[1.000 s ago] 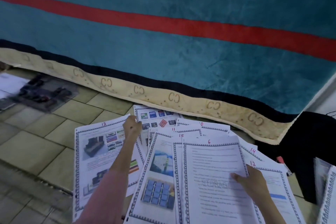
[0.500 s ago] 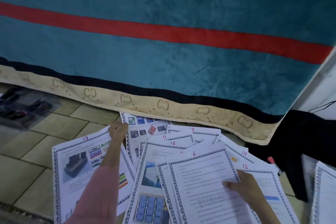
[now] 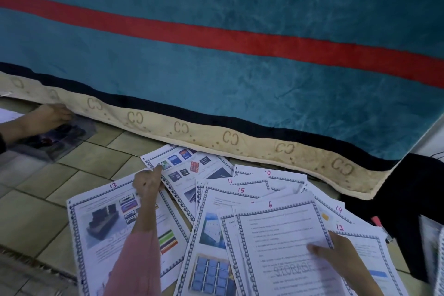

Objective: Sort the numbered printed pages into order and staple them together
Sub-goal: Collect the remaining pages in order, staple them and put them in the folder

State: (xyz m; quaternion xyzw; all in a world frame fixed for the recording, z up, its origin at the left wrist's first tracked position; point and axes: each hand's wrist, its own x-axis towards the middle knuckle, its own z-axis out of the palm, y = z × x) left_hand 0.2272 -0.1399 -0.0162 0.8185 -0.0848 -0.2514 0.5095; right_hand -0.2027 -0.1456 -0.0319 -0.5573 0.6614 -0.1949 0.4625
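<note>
Pages (image 3: 240, 223) with blue patterned borders lie fanned and overlapping on the tiled floor (image 3: 36, 211), just in front of a teal blanket (image 3: 216, 67) with a red stripe and a beige hem printed with repeated "CC" marks. Handwritten pink numbers sit at the top of the sheets: page 13 (image 3: 105, 228) at the left with pictures of storage devices, page 15 (image 3: 216, 235) with a grid of blue squares, page 6 (image 3: 283, 243) full of text with a faint "STORAGE" watermark, and 11, 14 and 12 showing on sheets tucked beneath; one more reads as a 0, its first digit hidden. A picture page (image 3: 189, 168) of memory cards lies nearest the hem, its number not visible. The left hand (image 3: 147, 181), in a pink sleeve, has its fingers curled and the forefinger stretched out, its tip touching the picture page's left part; whether it pinches any sheet cannot be told. The right hand (image 3: 336, 251) rests with straight fingers pressed flat on page 6, at its right edge. A foot (image 3: 48, 115) rests at far left on a blurred dark object.
</note>
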